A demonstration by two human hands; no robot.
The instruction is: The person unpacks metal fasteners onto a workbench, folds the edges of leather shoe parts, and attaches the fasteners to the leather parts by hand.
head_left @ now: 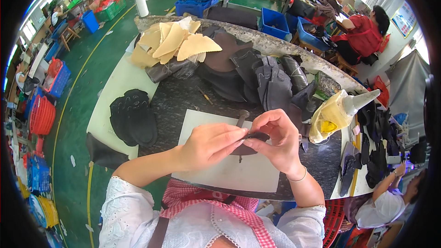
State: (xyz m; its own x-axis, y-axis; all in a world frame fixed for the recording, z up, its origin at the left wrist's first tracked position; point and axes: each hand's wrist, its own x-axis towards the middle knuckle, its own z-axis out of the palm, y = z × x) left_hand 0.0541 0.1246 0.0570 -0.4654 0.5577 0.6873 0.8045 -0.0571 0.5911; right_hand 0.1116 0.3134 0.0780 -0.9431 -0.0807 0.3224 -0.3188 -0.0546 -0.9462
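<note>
Over a white board (202, 119) on the dark tabletop, my two hands meet at a small dark piece (257, 136) that looks like leather. My left hand (216, 143) pinches its left end between thumb and fingertips. The thumb and fingers of my right hand (278, 140) close on its right side, near the edge. Just beyond my fingers lies a hammer (242, 117), its handle partly hidden by my hands. Below the held piece another dark flat piece (245, 149) shows, mostly covered by my left hand.
A stack of black cut pieces (132, 117) lies left. Tan pieces (171, 41) and dark pieces (273, 82) are heaped along the back. A glue bottle (330, 119) leans at the right, and a thin tool (205, 95) lies beyond the board. One co-worker (365, 32) sits back right, another (386, 209) at right.
</note>
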